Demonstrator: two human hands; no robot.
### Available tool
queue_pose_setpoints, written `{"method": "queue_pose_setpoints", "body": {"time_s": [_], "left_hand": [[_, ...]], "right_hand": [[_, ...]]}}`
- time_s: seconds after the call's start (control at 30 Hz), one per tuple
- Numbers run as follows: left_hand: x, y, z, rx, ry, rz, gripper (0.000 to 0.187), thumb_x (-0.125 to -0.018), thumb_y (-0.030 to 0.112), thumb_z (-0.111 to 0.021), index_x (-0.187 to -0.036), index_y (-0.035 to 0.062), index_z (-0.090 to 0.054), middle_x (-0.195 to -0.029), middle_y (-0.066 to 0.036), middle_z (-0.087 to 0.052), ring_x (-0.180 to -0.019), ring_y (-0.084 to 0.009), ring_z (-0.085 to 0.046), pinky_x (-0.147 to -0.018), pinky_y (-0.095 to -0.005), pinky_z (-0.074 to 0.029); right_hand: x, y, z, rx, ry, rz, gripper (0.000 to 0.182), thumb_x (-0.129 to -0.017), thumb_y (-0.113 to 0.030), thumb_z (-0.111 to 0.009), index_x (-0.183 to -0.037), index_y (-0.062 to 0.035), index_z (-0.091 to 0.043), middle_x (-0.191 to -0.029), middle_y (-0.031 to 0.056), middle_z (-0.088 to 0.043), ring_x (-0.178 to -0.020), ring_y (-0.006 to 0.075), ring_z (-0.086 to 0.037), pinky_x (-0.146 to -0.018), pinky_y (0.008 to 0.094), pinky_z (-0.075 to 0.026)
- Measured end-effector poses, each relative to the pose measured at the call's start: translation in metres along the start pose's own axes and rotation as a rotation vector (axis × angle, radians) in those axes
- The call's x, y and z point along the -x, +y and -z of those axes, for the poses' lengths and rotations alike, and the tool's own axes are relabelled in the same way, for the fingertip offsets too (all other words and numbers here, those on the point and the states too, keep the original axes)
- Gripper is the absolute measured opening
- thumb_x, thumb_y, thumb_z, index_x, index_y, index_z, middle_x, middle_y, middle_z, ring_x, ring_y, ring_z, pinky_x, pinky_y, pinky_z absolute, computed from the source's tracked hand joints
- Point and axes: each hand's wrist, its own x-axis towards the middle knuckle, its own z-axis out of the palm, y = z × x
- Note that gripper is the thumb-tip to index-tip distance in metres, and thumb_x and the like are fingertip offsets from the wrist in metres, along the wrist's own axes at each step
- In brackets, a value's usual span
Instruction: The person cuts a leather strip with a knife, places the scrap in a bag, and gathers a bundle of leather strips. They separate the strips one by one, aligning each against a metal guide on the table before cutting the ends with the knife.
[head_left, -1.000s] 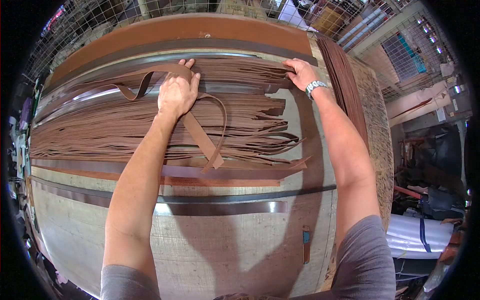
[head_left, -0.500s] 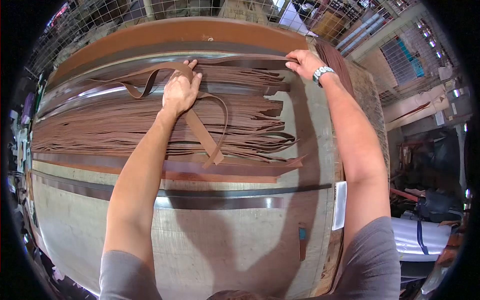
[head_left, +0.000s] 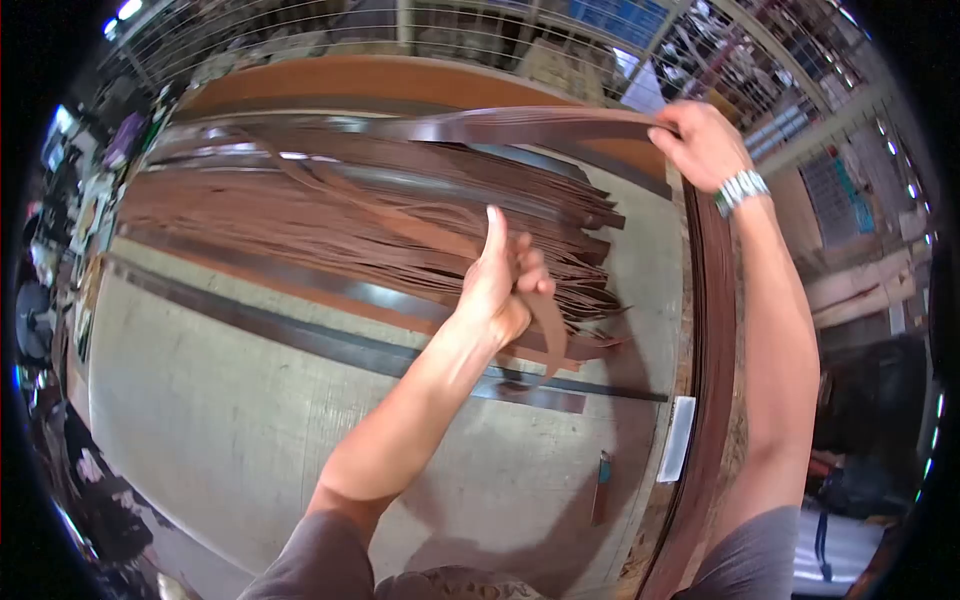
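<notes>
My right hand (head_left: 703, 148), below which a metal-banded watch (head_left: 742, 190) sits on the wrist, pinches the ends of a bundle of dark brown leather strips (head_left: 550, 125). Their right end is raised above the table, while the left part lies along the far side. Nearer to me, my left hand (head_left: 502, 285) has its thumb up and fingers curled around a lighter brown leather strip (head_left: 415, 228). That strip trails off to the upper left, and its short end curls down below the hand. Beneath lie layered piles of brown strips (head_left: 300, 210) with uneven right ends.
Dark flat strips (head_left: 270, 318) lie across the grey table (head_left: 250, 430). A small brown tool with a teal part (head_left: 600, 490) and a white rectangular piece (head_left: 677, 440) are near the right edge. More long strips (head_left: 712, 300) run along that edge. Wire fencing (head_left: 470, 35) stands behind.
My left hand has lifted off the pile and come right and nearer, drawing the lighter strip along. My right hand has moved right and raised the dark bundle's end. The view has shifted.
</notes>
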Motion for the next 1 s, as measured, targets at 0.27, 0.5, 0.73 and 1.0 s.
{"method": "queue_pose_setpoints", "body": {"time_s": [0.27, 0.5, 0.73, 1.0], "left_hand": [[0.018, 0.034, -0.028, -0.047, -0.104, -0.162, 0.088, -0.081, 0.089, -0.049, -0.103, 0.0041, -0.055, -0.086, -0.008, -0.056, -0.065, -0.0129, -0.047, -0.053, -0.0232, -0.040], [0.071, 0.040, -0.005, -0.347, -0.059, -0.109, 0.036, -0.095, 0.045, -0.073, -0.089, 0.0129, -0.058, -0.085, -0.006, -0.070, -0.074, -0.0232, -0.066, -0.073, -0.0418, -0.054], [0.116, 0.047, 0.034, -0.370, -0.223, -0.232, 0.025, -0.097, 0.031, -0.072, -0.091, 0.0074, -0.065, -0.072, -0.006, -0.065, -0.058, -0.0185, -0.060, -0.056, -0.0349, -0.051], [0.173, 0.073, 0.062, -0.672, -0.434, -0.466, 0.011, -0.094, 0.014, -0.068, -0.090, 0.0052, -0.063, -0.073, -0.002, -0.061, -0.062, -0.0126, -0.057, -0.054, -0.0278, -0.048]], "right_hand": [[0.118, -0.148, 0.050, 0.095, 0.207, 0.153, 0.014, -0.089, -0.020, -0.065, -0.090, -0.0075, -0.059, -0.092, 0.0093, -0.059, -0.089, 0.0267, -0.063, -0.067, 0.0413, -0.055], [0.211, -0.247, 0.030, -0.156, 0.138, 0.075, 0.029, -0.091, -0.027, -0.067, -0.107, -0.0026, -0.066, -0.094, 0.0099, -0.062, -0.090, 0.0290, -0.065, -0.071, 0.0435, -0.053], [0.150, -0.272, 0.076, -0.634, 0.049, -0.191, 0.059, -0.091, -0.055, -0.065, -0.108, 0.0012, -0.069, -0.103, 0.0243, -0.070, -0.098, 0.0408, -0.069, -0.082, 0.0492, -0.055], [0.037, -0.358, 0.086, -0.443, -0.572, -0.308, 0.086, -0.058, -0.070, -0.087, -0.081, 0.0115, -0.073, -0.081, 0.0242, -0.073, -0.078, 0.0329, -0.074, -0.072, 0.0420, -0.059]]}}
